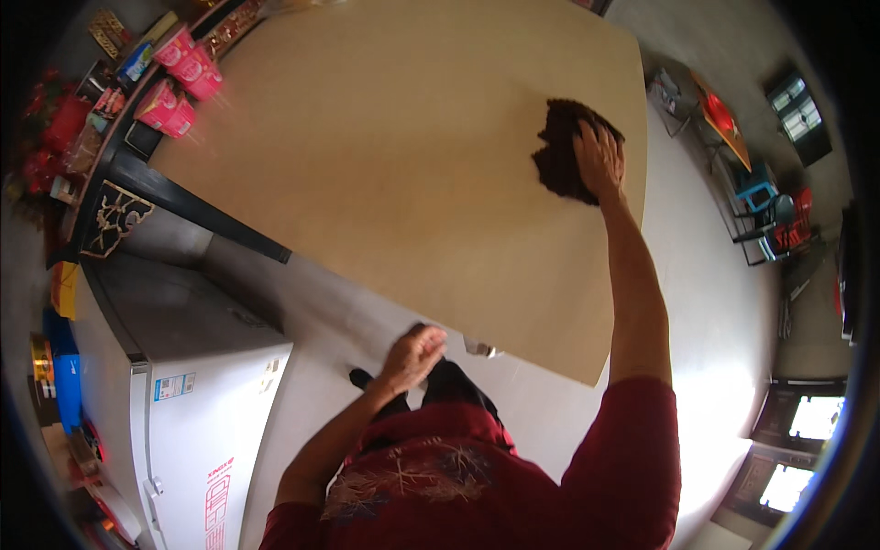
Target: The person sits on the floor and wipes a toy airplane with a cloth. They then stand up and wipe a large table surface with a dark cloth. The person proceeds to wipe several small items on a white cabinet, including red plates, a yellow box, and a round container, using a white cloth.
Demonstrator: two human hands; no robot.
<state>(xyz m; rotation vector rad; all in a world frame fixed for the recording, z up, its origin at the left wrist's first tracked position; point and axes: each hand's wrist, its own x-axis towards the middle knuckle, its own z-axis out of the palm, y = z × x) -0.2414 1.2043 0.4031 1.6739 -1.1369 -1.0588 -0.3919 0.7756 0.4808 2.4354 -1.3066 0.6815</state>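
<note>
A dark brown cloth [561,151], bunched with ragged edges, lies on the light tan tabletop [403,174] near its right edge. My right hand [600,160] presses down on the cloth's right side, arm stretched far forward, the fingers bent over it. What lies under the palm is hidden. Close to my waist, just off the table's near edge, my left hand [414,356] hangs with its fingers curled in loosely. Nothing can be seen in it.
At the left stands a white chest freezer [206,403] with a grey lid. Pink tubs [188,69] line a dark carved stand [119,197] beyond the table's left edge. Chairs [775,220] and a small orange-topped table [721,119] are off to the right.
</note>
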